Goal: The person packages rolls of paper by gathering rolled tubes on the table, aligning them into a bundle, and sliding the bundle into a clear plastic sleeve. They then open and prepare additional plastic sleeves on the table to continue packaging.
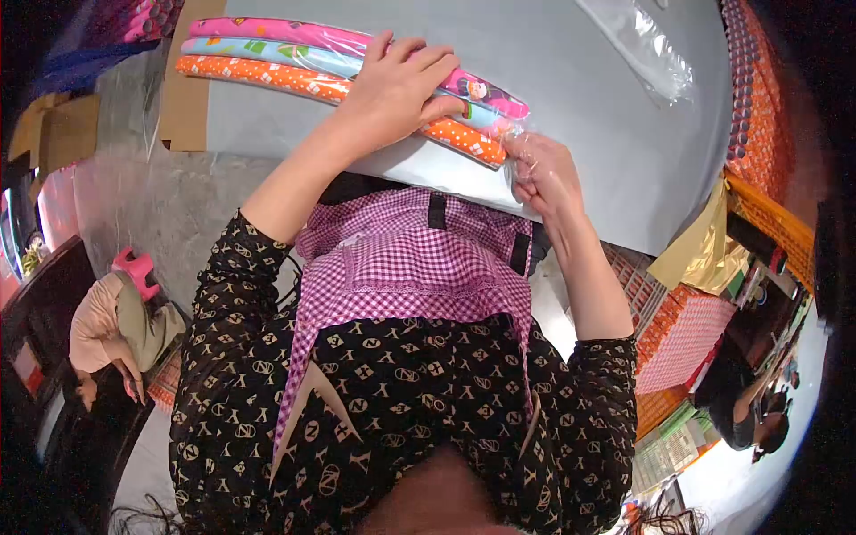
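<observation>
The right hand (546, 169) has a narrow grip, its thumb and fingertips bunched together on the clear film (520, 125) at the right ends of three slim rolls; the fine detail of that pinch is too small to make out. The left hand (392, 94) lies palm down across the rolls, its grip wide, fingers spread toward the far side and thumb set apart to the right, resting on them rather than closed around any one. The rolls lie side by side on the grey tabletop (606, 169), reaching from its far left toward the middle: the pink roll (276, 32) farthest, the light blue roll (241, 49) between, and the orange roll (267, 74) with white dots nearest. Shiny clear film shows over them. Beneath their left ends is a strip of brown cardboard (183, 116) along the tabletop's left side, and at the far right, well apart from the hands, lies crumpled clear plastic (655, 53). On the near side, the person's purple checked apron (419, 259) comes close to the edge. Farther right are a patterned orange stack (758, 107) and, nearer, a gold sheet (700, 259). Out to the left, a person in a peach top (98, 321) is beside a pink stool (135, 270); out to the near right, another person in dark clothes (736, 401) is partly visible.
</observation>
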The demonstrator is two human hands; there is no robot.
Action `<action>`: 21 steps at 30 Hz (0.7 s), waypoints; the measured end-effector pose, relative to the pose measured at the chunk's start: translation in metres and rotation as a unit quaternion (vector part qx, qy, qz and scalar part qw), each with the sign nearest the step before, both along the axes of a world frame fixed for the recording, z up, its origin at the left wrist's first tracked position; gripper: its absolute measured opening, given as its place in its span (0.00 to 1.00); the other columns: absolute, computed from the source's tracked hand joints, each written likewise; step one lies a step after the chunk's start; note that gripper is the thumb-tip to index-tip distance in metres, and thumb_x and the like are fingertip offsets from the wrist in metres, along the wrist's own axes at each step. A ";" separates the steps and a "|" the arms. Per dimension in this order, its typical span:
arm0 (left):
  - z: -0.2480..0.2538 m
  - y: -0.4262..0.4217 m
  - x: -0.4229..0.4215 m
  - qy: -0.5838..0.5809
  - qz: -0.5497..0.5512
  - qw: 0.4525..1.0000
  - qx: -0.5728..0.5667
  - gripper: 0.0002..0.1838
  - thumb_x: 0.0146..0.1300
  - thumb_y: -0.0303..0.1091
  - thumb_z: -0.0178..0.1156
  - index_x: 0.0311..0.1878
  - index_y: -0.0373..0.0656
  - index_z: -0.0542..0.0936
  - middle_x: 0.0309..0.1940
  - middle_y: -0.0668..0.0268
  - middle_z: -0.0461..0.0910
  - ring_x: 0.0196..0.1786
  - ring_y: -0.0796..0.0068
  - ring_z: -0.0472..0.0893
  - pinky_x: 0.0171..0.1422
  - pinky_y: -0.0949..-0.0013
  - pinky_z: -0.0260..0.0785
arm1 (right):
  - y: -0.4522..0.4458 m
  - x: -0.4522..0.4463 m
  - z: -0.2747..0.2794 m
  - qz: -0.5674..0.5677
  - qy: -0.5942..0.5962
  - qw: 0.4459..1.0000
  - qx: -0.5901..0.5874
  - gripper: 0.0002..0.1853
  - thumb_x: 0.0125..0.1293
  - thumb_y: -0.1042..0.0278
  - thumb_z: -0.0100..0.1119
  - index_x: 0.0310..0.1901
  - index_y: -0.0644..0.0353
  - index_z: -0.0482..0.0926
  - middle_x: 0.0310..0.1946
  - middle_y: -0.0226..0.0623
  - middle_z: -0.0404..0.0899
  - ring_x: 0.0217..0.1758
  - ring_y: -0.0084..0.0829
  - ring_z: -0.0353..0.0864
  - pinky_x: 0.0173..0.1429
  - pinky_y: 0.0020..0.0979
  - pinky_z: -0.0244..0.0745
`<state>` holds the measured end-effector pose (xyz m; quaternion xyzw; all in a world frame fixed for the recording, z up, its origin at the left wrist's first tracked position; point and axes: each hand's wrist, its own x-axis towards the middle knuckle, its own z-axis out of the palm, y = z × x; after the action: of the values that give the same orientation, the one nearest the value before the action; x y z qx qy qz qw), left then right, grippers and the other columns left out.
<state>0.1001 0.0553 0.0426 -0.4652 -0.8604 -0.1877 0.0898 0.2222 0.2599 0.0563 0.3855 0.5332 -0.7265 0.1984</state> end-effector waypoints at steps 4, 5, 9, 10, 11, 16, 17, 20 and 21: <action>0.000 0.000 0.000 -0.010 0.002 1.000 -0.007 0.28 0.58 0.54 0.59 0.54 0.43 0.75 0.55 0.64 0.76 0.59 0.57 0.72 0.68 0.49 0.52 | -0.003 -0.001 -0.002 -0.048 -0.013 0.998 -0.025 0.09 0.61 0.68 0.62 0.27 0.59 0.73 0.11 0.22 0.61 0.08 0.15 0.53 0.13 0.21 0.48; -0.001 0.001 0.000 -0.004 0.004 1.000 -0.010 0.28 0.59 0.55 0.59 0.55 0.43 0.75 0.55 0.64 0.76 0.59 0.57 0.72 0.68 0.48 0.53 | -0.003 -0.001 -0.002 -0.056 -0.007 0.997 -0.043 0.09 0.61 0.68 0.62 0.27 0.59 0.73 0.11 0.22 0.60 0.08 0.15 0.52 0.13 0.21 0.47; -0.004 0.003 0.001 0.006 0.017 1.000 -0.017 0.29 0.59 0.55 0.58 0.56 0.45 0.74 0.54 0.63 0.76 0.59 0.55 0.72 0.68 0.44 0.53 | -0.003 -0.004 0.004 -0.047 -0.006 0.997 -0.061 0.07 0.61 0.68 0.62 0.29 0.59 0.74 0.10 0.21 0.59 0.08 0.16 0.50 0.14 0.21 0.46; -0.005 0.003 0.002 0.000 0.017 1.000 -0.011 0.27 0.59 0.54 0.56 0.56 0.46 0.75 0.53 0.63 0.77 0.58 0.54 0.73 0.67 0.41 0.54 | -0.004 -0.008 0.001 -0.068 -0.040 0.995 -0.067 0.07 0.61 0.67 0.62 0.31 0.58 0.76 0.10 0.19 0.58 0.08 0.15 0.49 0.13 0.20 0.46; -0.008 0.003 0.002 0.012 0.039 0.999 -0.020 0.27 0.59 0.54 0.56 0.56 0.46 0.75 0.53 0.63 0.77 0.58 0.54 0.73 0.67 0.41 0.54 | -0.006 -0.011 0.006 -0.045 -0.054 0.997 -0.040 0.07 0.62 0.66 0.62 0.32 0.58 0.76 0.10 0.19 0.57 0.07 0.15 0.49 0.12 0.20 0.45; -0.004 0.004 0.001 -0.020 0.028 0.999 -0.037 0.26 0.56 0.54 0.59 0.54 0.49 0.76 0.54 0.65 0.76 0.61 0.55 0.72 0.68 0.41 0.54 | -0.004 -0.011 0.000 -0.038 -0.037 0.998 -0.014 0.09 0.64 0.64 0.62 0.35 0.62 0.79 0.10 0.19 0.59 0.07 0.14 0.49 0.11 0.22 0.45; -0.006 0.002 0.000 -0.013 0.043 0.998 -0.045 0.26 0.56 0.54 0.59 0.54 0.49 0.76 0.54 0.65 0.76 0.61 0.55 0.72 0.68 0.41 0.54 | -0.007 -0.014 0.001 -0.023 -0.030 0.999 -0.022 0.09 0.64 0.64 0.62 0.35 0.62 0.79 0.10 0.19 0.59 0.07 0.14 0.49 0.11 0.22 0.45; -0.009 0.004 0.000 0.041 0.022 0.998 0.048 0.21 0.56 0.52 0.56 0.39 0.43 0.76 0.40 0.60 0.77 0.49 0.53 0.75 0.63 0.38 0.57 | -0.008 -0.015 0.008 -0.032 -0.026 0.999 -0.015 0.08 0.64 0.64 0.61 0.34 0.59 0.78 0.10 0.18 0.59 0.08 0.14 0.51 0.12 0.21 0.46; -0.008 0.004 0.000 0.045 0.027 0.997 0.048 0.21 0.56 0.52 0.56 0.39 0.43 0.76 0.40 0.60 0.77 0.49 0.53 0.75 0.63 0.38 0.57 | -0.008 -0.013 0.004 -0.045 -0.015 0.999 -0.013 0.08 0.64 0.64 0.61 0.33 0.59 0.78 0.11 0.18 0.59 0.08 0.14 0.51 0.12 0.21 0.46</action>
<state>0.1000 0.0589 0.0349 -0.4449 -0.8578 -0.2049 0.1557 0.2088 0.2516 0.0601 0.4175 0.5025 -0.7358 0.1785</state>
